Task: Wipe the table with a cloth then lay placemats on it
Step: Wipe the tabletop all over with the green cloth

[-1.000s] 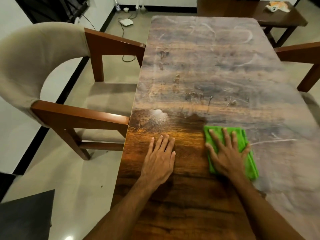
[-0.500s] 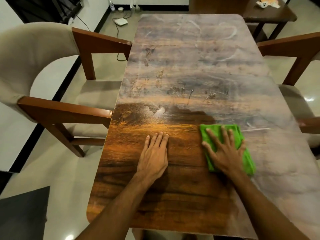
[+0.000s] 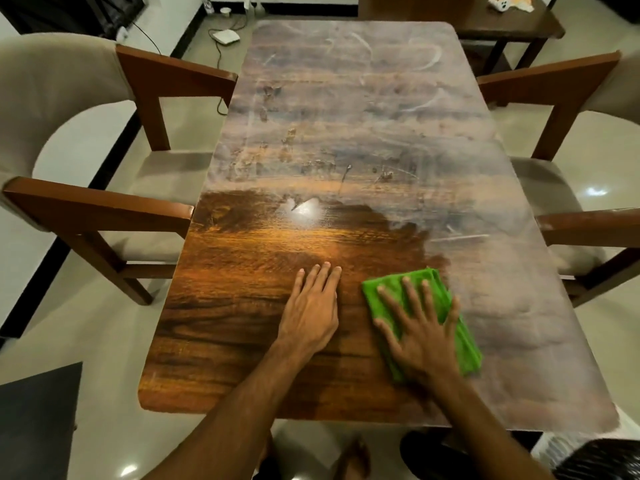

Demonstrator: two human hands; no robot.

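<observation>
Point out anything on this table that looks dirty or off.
A dull whitish film with swirl streaks covers most of the table, far end and right side; only the near-left area shows glossy wood. The right hand presses the green cloth at that boundary.

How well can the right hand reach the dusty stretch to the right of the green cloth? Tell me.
Probably yes, easily. The right hand presses flat on the green cloth, and the dusty stretch starts right at the cloth's right edge. Nothing stands on the table between them.
</observation>
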